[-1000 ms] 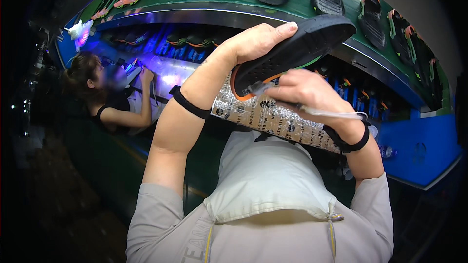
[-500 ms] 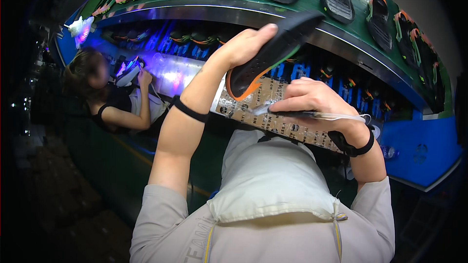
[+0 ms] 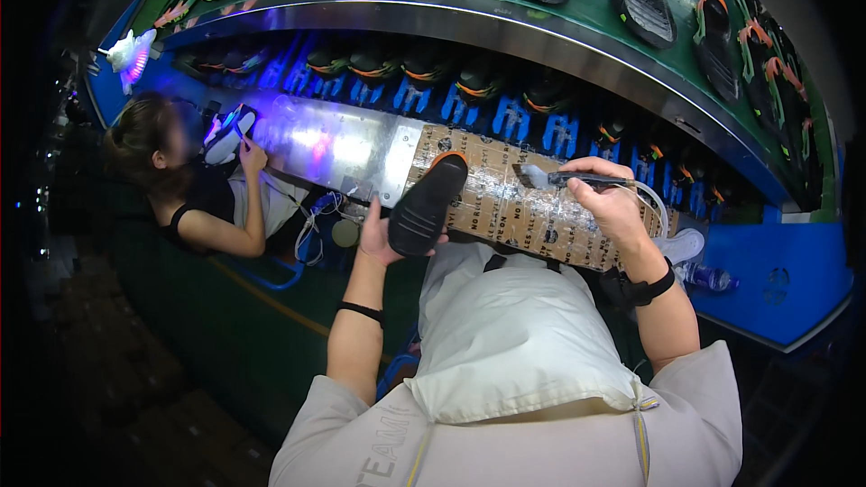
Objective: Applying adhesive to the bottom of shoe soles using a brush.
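Note:
My left hand [image 3: 377,236] is wrapped around the lower end of a black shoe sole [image 3: 431,203] with an orange edge at its far tip. The sole is tilted over the left end of the cardboard-covered ledge, its dark face toward me. To the right, my right hand [image 3: 612,203] grips a glue brush [image 3: 568,178] by its dark handle. The pale, dark-tipped bristles point left, apart from the sole. A clear tube [image 3: 666,216] curves back from the handle over my wrist.
Printed cardboard [image 3: 505,203] covers the ledge. Beyond it, shoe uppers [image 3: 478,77] hang on blue holders. Several soles [image 3: 648,0] lie on the green upper shelf [image 3: 591,27]. A co-worker [image 3: 194,185] sits at left holding a shoe. A plastic bottle [image 3: 708,278] lies at right.
My left hand has brought the sole down and nearer from the upper shelf's edge, turning it. My right hand has shifted slightly right, and its brush now shows plainly.

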`<control>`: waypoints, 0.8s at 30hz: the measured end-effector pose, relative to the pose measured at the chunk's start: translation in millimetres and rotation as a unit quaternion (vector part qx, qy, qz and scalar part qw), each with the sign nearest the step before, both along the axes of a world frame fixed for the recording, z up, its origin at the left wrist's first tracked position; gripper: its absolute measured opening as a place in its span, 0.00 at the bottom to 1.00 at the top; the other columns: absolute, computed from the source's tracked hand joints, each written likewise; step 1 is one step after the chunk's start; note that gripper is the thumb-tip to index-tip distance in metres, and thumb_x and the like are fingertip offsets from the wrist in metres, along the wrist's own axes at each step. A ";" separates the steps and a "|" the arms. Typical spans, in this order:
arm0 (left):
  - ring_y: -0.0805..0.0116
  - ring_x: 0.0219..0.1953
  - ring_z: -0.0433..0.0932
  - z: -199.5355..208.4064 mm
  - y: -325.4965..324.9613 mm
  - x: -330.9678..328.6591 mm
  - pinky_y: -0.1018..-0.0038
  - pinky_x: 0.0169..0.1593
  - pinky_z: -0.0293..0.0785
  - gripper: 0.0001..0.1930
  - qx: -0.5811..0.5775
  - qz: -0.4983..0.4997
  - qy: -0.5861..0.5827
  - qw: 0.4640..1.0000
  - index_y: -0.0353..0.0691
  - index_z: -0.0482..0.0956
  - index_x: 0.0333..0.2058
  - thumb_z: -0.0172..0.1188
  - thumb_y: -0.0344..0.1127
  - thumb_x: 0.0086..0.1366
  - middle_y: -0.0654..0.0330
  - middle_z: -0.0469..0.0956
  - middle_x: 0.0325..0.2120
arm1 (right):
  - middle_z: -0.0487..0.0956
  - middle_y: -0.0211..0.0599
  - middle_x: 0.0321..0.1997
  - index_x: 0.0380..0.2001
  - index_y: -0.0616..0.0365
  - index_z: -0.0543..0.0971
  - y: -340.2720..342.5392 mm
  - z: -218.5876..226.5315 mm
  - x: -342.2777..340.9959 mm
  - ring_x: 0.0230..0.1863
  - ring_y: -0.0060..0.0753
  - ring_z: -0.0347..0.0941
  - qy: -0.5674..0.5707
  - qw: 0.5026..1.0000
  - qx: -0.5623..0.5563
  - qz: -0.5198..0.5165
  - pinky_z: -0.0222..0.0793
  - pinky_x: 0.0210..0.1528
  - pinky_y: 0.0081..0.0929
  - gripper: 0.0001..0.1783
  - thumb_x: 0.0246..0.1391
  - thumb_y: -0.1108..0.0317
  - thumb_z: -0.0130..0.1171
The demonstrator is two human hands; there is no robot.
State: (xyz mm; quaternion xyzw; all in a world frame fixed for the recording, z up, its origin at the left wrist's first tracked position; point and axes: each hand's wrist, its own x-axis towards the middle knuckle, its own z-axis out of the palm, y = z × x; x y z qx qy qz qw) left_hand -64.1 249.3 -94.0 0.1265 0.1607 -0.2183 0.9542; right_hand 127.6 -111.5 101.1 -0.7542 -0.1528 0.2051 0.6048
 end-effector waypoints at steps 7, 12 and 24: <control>0.29 0.64 0.71 -31.4 -88.6 25.0 0.35 0.68 0.65 0.39 -0.065 0.131 0.092 0.985 0.31 0.67 0.68 0.40 0.59 0.71 0.32 0.71 0.63 | 0.81 0.27 0.30 0.40 0.63 0.87 39.1 -8.6 -5.4 0.33 0.17 0.71 0.026 0.999 -0.007 0.019 0.67 0.36 0.20 0.11 0.55 0.69 0.66; 0.30 0.62 0.73 36.5 -127.9 59.6 0.41 0.67 0.69 0.40 -0.076 0.160 0.000 0.984 0.36 0.67 0.68 0.42 0.62 0.69 0.31 0.72 0.60 | 0.84 0.34 0.29 0.40 0.62 0.86 69.6 12.5 0.7 0.31 0.22 0.77 -0.047 0.999 -0.022 0.013 0.72 0.36 0.24 0.13 0.55 0.65 0.66; 0.59 0.61 0.79 106.7 -148.8 81.6 0.60 0.64 0.77 0.36 0.102 0.153 -0.110 0.977 0.42 0.69 0.67 0.42 0.63 0.73 0.52 0.77 0.60 | 0.83 0.47 0.33 0.40 0.64 0.83 93.1 26.9 -2.2 0.35 0.49 0.81 -0.425 0.905 0.013 0.006 0.76 0.39 0.38 0.11 0.53 0.72 0.67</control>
